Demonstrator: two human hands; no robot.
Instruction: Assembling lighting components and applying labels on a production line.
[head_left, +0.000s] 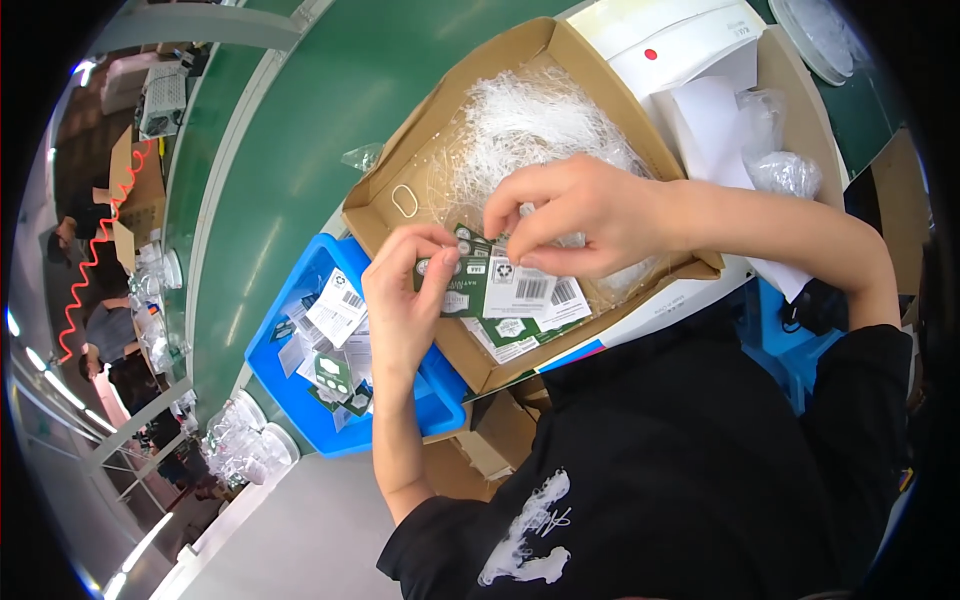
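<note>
My left hand (405,290) pinches a folded green-and-white card (520,290), printed with a barcode, by its left end between thumb and fingers. Close above the card's upper edge, my right hand (575,220) has its thumb and fingers bent together; whatever they hold is too fine to make out. Both hands are over a shallow cardboard box (465,365). Inside lies a heaped tangle of thin white plastic strands (540,115), partly behind my right hand. More green-and-white cards (510,335) rest in the box below the held one.
Left of the box, a blue plastic bin (265,345) holds several loose cards. A single white loop (404,200) lies in the box's left corner. White paper (705,125) and clear plastic bags (785,170) are at the right. Across the green table (290,150), people work at the far left.
</note>
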